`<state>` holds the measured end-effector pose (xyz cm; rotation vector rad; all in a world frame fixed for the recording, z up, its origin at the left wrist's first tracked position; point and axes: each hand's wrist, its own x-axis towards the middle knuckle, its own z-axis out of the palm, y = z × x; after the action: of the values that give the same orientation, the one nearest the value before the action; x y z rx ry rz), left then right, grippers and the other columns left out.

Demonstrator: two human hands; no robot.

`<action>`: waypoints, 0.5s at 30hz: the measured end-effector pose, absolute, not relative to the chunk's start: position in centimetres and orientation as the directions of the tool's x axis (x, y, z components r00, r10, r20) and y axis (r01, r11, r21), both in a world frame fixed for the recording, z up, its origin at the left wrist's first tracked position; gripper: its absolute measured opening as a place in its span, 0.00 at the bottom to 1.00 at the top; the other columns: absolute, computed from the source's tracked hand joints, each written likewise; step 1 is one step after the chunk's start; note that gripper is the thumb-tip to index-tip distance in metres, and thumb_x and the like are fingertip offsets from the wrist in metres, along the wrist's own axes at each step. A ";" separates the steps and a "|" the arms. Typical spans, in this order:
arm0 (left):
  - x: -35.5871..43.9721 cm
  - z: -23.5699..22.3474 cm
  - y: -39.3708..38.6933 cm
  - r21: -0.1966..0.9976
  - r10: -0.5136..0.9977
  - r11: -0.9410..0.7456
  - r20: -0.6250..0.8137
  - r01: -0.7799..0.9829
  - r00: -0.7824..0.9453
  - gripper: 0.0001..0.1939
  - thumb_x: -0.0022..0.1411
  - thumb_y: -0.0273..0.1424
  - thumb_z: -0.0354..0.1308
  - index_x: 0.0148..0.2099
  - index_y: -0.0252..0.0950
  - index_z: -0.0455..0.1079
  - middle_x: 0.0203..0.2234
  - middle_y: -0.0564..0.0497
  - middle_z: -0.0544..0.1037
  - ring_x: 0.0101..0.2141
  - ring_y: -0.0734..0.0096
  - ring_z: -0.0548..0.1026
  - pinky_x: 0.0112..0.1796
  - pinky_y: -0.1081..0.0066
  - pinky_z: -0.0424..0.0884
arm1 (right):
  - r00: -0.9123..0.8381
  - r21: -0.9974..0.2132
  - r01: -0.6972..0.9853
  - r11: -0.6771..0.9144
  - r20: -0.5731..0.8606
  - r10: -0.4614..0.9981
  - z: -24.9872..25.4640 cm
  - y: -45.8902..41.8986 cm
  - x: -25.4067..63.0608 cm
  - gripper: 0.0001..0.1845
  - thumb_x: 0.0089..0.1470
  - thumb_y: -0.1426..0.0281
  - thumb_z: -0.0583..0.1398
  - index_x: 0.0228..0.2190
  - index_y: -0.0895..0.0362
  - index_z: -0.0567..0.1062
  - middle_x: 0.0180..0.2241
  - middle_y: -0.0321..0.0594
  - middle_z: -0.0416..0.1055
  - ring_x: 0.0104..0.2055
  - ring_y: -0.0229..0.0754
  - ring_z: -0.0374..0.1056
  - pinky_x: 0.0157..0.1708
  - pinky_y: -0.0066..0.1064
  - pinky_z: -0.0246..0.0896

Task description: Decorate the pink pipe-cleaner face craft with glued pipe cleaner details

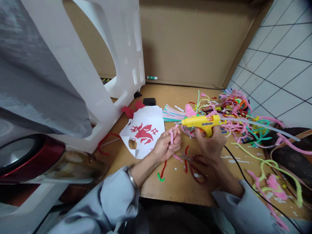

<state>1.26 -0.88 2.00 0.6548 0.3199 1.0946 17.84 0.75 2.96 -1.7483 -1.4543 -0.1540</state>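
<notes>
My right hand (211,141) is wrapped round the grip of a yellow hot glue gun (200,121), its metal nozzle pointing left. A long clear glue stick (262,123) sticks out of its back. My left hand (167,145) is closed on a pink pipe cleaner (172,136), whose upper end is close to the nozzle; whether they touch I cannot tell. Red-handled scissors (198,174) lie below, between my hands, beside a short red pipe cleaner (186,158). Another red piece with a green end (161,177) lies under my left wrist.
White paper with red cut-out shapes (157,118) lies left of my hands. A tangle of coloured pipe cleaners (240,113) covers the back right. A black cord (240,167) runs past my right arm. A brown bag (289,156) stands right, a white plastic rack (124,42) left.
</notes>
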 end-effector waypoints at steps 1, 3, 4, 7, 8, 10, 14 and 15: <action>1.2 2.0 -0.9 0.631 0.896 0.300 0.071 -0.715 0.439 0.12 0.55 0.30 0.66 0.36 0.35 0.64 0.17 0.62 0.61 0.13 0.88 0.47 0.15 0.82 0.44 | 0.338 -0.523 0.852 0.021 0.579 0.742 3.1 0.8 17.9 0.12 0.48 0.56 0.56 0.28 0.51 0.64 0.23 0.38 0.65 0.28 0.46 0.64 0.30 0.35 0.58; 1.2 2.0 -0.8 0.623 0.899 0.304 0.064 -0.720 0.434 0.13 0.54 0.31 0.67 0.36 0.35 0.64 0.17 0.62 0.60 0.13 0.88 0.47 0.15 0.82 0.44 | 0.370 -0.549 0.836 0.027 0.599 0.711 3.3 0.7 18.0 0.13 0.47 0.56 0.57 0.26 0.50 0.61 0.22 0.36 0.63 0.26 0.44 0.62 0.29 0.35 0.57; 1.1 2.1 -0.7 0.618 0.901 0.304 0.060 -0.725 0.429 0.13 0.54 0.30 0.67 0.36 0.35 0.64 0.17 0.62 0.60 0.13 0.88 0.48 0.15 0.82 0.44 | 0.382 -0.557 0.830 0.031 0.608 0.696 3.3 0.6 17.9 0.13 0.47 0.56 0.57 0.25 0.50 0.60 0.21 0.35 0.62 0.25 0.43 0.61 0.28 0.34 0.57; 1.0 2.1 -0.6 0.607 0.909 0.302 0.050 -0.735 0.414 0.12 0.55 0.30 0.66 0.35 0.35 0.64 0.17 0.61 0.60 0.13 0.88 0.48 0.16 0.82 0.44 | 0.383 -0.565 0.823 0.052 0.621 0.684 3.3 0.4 17.7 0.13 0.46 0.56 0.57 0.24 0.50 0.60 0.20 0.34 0.62 0.23 0.41 0.59 0.26 0.33 0.56; 1.0 2.1 -0.6 0.605 0.910 0.301 0.048 -0.737 0.412 0.11 0.56 0.30 0.65 0.35 0.35 0.64 0.17 0.61 0.60 0.13 0.88 0.48 0.16 0.82 0.45 | 0.373 -0.565 0.823 0.062 0.619 0.691 3.2 0.3 17.5 0.14 0.45 0.56 0.58 0.24 0.50 0.60 0.20 0.34 0.63 0.23 0.41 0.58 0.26 0.33 0.56; 0.9 2.1 -0.6 0.599 0.907 0.306 0.051 -0.740 0.417 0.10 0.57 0.30 0.64 0.35 0.35 0.64 0.17 0.61 0.60 0.13 0.88 0.47 0.16 0.82 0.45 | 0.348 -0.569 0.819 0.080 0.602 0.719 2.9 0.2 17.2 0.14 0.45 0.55 0.58 0.25 0.51 0.63 0.21 0.35 0.65 0.23 0.41 0.59 0.26 0.33 0.57; 0.9 2.3 -0.7 0.576 0.876 0.360 0.063 -0.734 0.479 0.12 0.57 0.30 0.66 0.35 0.35 0.64 0.16 0.62 0.60 0.13 0.88 0.47 0.15 0.83 0.44 | 0.346 -0.583 0.809 0.073 0.573 0.743 2.8 0.3 16.9 0.14 0.46 0.54 0.57 0.25 0.51 0.64 0.21 0.35 0.65 0.23 0.41 0.59 0.26 0.33 0.56; 0.9 2.3 -0.8 0.571 0.867 0.373 0.065 -0.731 0.494 0.12 0.56 0.30 0.67 0.35 0.35 0.64 0.16 0.62 0.60 0.13 0.88 0.47 0.15 0.83 0.44 | 0.356 -0.586 0.808 0.063 0.571 0.740 2.8 0.4 16.9 0.14 0.45 0.54 0.57 0.25 0.51 0.63 0.21 0.35 0.65 0.23 0.41 0.58 0.26 0.33 0.56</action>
<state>0.89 -0.75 2.30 0.5857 0.2636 1.0384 16.91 0.36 2.81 -1.6827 -1.3945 -0.0911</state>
